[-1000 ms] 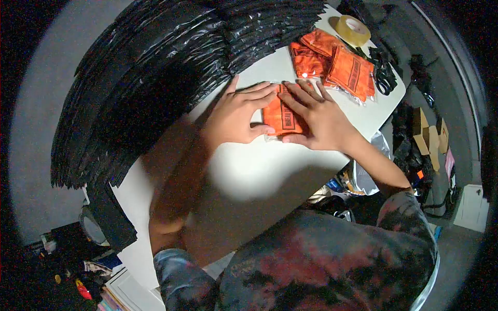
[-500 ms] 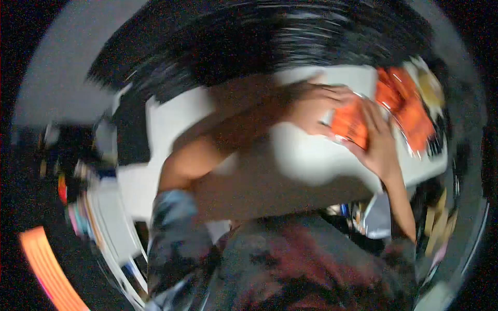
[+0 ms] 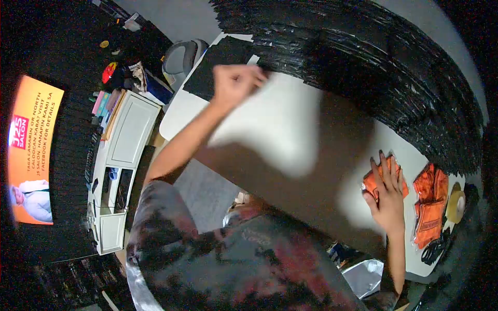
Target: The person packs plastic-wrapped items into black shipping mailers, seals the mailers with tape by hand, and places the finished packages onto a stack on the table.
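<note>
My right hand [image 3: 387, 202] lies flat with fingers spread on an orange packet [image 3: 370, 182] in clear, shiny wrapping at the right part of the white table [image 3: 290, 122]. Its fingers cover much of the packet. My left hand [image 3: 236, 87] is raised near the table's far left end, beside a flat black sheet [image 3: 205, 80]. The left fingers look curled but are smeared by motion. Whether anything is between them does not show. More orange packets [image 3: 429, 207] lie to the right of my right hand, partly overlapping.
A tape roll [image 3: 455, 206] and black-handled scissors [image 3: 433, 253] are at the right end. Many black plastic sheets [image 3: 353, 57] hang or stack along the far side. Left stand a white cabinet [image 3: 129, 129], a grey chair [image 3: 179, 61] and a lit screen [image 3: 36, 150].
My left hand has left the orange packet and swung far left to the black sheet. My right hand stays on the packet, now flat on top. The view has turned to the left.
</note>
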`<state>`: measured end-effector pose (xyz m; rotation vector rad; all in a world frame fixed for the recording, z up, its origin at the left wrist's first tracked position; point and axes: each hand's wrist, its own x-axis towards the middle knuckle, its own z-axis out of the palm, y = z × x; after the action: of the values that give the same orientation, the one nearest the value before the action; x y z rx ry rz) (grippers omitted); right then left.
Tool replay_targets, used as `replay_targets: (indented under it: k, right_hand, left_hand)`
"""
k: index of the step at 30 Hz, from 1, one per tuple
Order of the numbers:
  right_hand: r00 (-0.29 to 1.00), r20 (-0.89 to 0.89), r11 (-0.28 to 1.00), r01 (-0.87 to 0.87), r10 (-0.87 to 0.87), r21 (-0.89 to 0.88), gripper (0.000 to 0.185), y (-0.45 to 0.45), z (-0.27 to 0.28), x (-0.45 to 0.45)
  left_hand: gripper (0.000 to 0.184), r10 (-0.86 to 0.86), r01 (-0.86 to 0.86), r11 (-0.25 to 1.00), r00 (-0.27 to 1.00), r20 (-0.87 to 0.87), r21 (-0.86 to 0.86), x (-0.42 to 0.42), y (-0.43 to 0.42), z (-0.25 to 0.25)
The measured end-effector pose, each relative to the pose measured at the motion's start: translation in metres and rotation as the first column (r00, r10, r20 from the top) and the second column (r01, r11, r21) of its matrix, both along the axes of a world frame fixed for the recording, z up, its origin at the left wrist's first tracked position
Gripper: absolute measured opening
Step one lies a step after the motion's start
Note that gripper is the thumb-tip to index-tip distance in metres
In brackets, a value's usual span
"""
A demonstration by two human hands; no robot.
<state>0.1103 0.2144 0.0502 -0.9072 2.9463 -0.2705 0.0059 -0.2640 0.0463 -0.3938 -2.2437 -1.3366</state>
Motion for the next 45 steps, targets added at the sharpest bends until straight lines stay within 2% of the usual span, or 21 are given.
replay_targets:
  k: [1, 3, 4, 6, 7, 9, 19, 21, 22, 23, 25, 26, 28, 30, 32, 34, 36, 37, 39, 41, 45]
  right_hand:
    - [1.000, 0.017, 1.000, 0.011, -0.011, 0.002, 0.070, 0.001, -0.003, 0.003]
    - [1.000, 0.020, 1.000, 0.008, -0.009, 0.003, 0.070, 0.002, -0.005, 0.002]
    - [1.000, 0.019, 1.000, 0.002, -0.002, 0.010, 0.070, 0.002, -0.005, 0.002]
    - [1.000, 0.018, 1.000, 0.007, -0.007, 0.013, 0.070, 0.003, -0.004, 0.002]
    - [1.000, 0.022, 1.000, 0.008, -0.008, 0.014, 0.069, 0.002, -0.003, 0.002]
    - [1.000, 0.022, 1.000, 0.013, -0.013, 0.009, 0.069, 0.002, -0.003, 0.003]
    - [0.999, 0.027, 0.999, 0.035, -0.034, -0.010, 0.070, 0.001, -0.004, 0.004]
    - [0.999, 0.024, 0.999, 0.036, -0.036, -0.014, 0.070, 0.001, -0.003, 0.004]
    - [0.999, 0.021, 0.999, 0.034, -0.033, -0.019, 0.069, 0.001, -0.003, 0.004]
    - [0.999, 0.021, 0.999, 0.039, -0.038, -0.021, 0.069, 0.000, -0.003, 0.004]
    - [0.999, 0.028, 0.999, 0.038, -0.038, -0.021, 0.069, 0.000, -0.002, 0.004]
    - [0.999, 0.028, 0.999, 0.043, -0.042, -0.023, 0.069, 0.000, -0.002, 0.004]
    - [0.999, 0.030, 1.000, 0.030, -0.029, -0.003, 0.071, 0.001, -0.002, 0.003]
    - [0.999, 0.035, 0.999, 0.039, -0.039, -0.003, 0.072, 0.000, 0.000, 0.003]
    - [0.999, 0.003, 0.999, 0.047, -0.047, 0.010, 0.073, 0.002, -0.002, 0.005]
    - [0.993, -0.019, 0.993, 0.116, -0.116, -0.002, 0.073, 0.001, -0.005, 0.007]
    - [0.975, -0.026, 0.975, 0.220, -0.219, 0.019, 0.073, -0.004, -0.011, 0.014]
    - [0.954, -0.059, 0.956, 0.294, -0.293, 0.008, 0.073, -0.002, -0.014, 0.019]
    - [0.908, -0.091, 0.912, 0.411, -0.408, 0.010, 0.073, 0.003, -0.016, 0.034]
    - [0.860, -0.111, 0.863, 0.505, -0.498, 0.036, 0.075, 0.013, -0.016, 0.053]
    - [0.803, -0.086, 0.799, 0.596, -0.590, 0.077, 0.080, 0.024, 0.015, 0.083]
  left_hand:
    - [0.034, 0.200, -0.200, 0.980, 0.980, -0.021, -0.022, -0.005, -0.025, 0.005]
    - [0.051, 0.615, -0.480, 0.726, 0.773, 0.154, -0.493, -0.010, -0.060, 0.029]
    - [0.051, 0.614, -0.478, 0.727, 0.773, 0.157, -0.492, -0.020, -0.081, 0.015]
    - [0.061, 0.578, -0.547, 0.499, 0.788, -0.211, -0.673, -0.043, -0.117, -0.042]
    - [0.061, 0.576, -0.546, 0.502, 0.790, -0.211, -0.671, -0.042, -0.119, -0.052]
    - [0.064, 0.650, -0.359, 0.296, 0.755, -0.089, -0.885, -0.043, -0.120, -0.066]
    - [0.052, 0.597, -0.398, 0.494, 0.801, -0.031, -0.773, -0.035, -0.130, -0.049]
    - [0.053, 0.607, -0.460, 0.624, 0.794, 0.021, -0.631, -0.024, -0.130, -0.032]
    - [0.055, 0.654, -0.482, 0.671, 0.743, 0.144, -0.562, -0.005, -0.103, 0.000]
    - [0.055, 0.651, -0.479, 0.673, 0.746, 0.142, -0.564, 0.004, -0.102, 0.006]
    - [0.056, 0.610, -0.530, 0.777, 0.768, 0.197, -0.339, 0.019, -0.101, 0.020]
    - [0.056, 0.606, -0.527, 0.779, 0.771, 0.195, -0.340, 0.030, -0.091, 0.024]
    - [0.057, 0.425, -0.416, 0.905, 0.889, 0.172, -0.084, 0.052, -0.042, 0.039]
    - [0.062, 0.326, -0.318, 0.927, 0.945, 0.011, -0.202, 0.059, -0.005, 0.033]
    - [0.063, 0.065, -0.071, 0.946, 0.997, -0.030, -0.317, 0.059, 0.042, 0.030]
    - [0.049, -0.243, 0.206, 0.900, 0.969, -0.049, -0.384, 0.046, 0.091, 0.023]
    - [0.054, -0.513, 0.459, 0.764, 0.859, 0.006, -0.453, 0.028, 0.131, 0.007]
    - [0.054, -0.563, 0.510, 0.742, 0.826, 0.009, -0.435, 0.022, 0.161, 0.007]
    - [0.062, -0.708, 0.453, 0.417, 0.706, 0.030, -0.788, 0.015, 0.204, 0.006]
    - [0.071, -0.775, 0.534, 0.409, 0.632, 0.028, -0.740, 0.017, 0.225, -0.001]
    - [0.066, -0.756, 0.535, 0.429, 0.653, 0.035, -0.728, 0.012, 0.233, -0.033]
